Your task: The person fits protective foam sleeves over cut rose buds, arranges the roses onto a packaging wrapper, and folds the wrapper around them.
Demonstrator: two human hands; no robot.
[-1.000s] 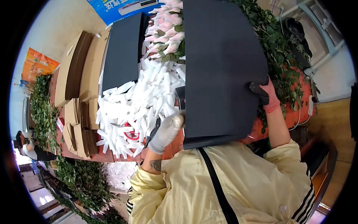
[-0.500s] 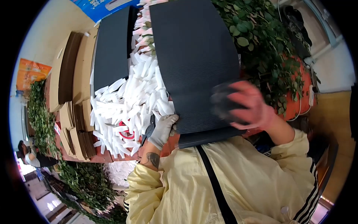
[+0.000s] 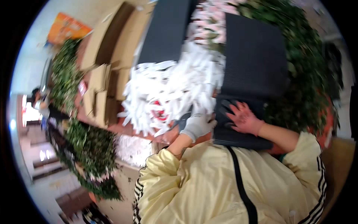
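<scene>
A black ridged sheet [image 3: 253, 56] lies in front of me, with a crease across it and its lower part [image 3: 238, 136] close to my jacket. My left hand [image 3: 198, 125], in a white glove, has its fingers curled at the left edge of that lower part. Spread fingers of my right hand [image 3: 244, 118], gloved in pink and black, rest flat on the sheet just below the crease. Beside my left hand is a dark tool [image 3: 182, 122], too blurred to name. White foam-like strips [image 3: 167, 86] are heaped to the left, with a red looped object [image 3: 159, 111] among them.
Another dark sheet [image 3: 164, 33] lies beyond the strips. Cardboard pieces [image 3: 100, 89] are stacked at the left. Leafy stems [image 3: 309, 63] cover the right side, and more foliage [image 3: 89, 149] stands at lower left. A person [image 3: 43, 106] is in the far left background.
The view has swung, so the table appears shifted right. My right hand has gone from a blurred sweep over the sheet to lying flat on it. A crease now shows across the sheet.
</scene>
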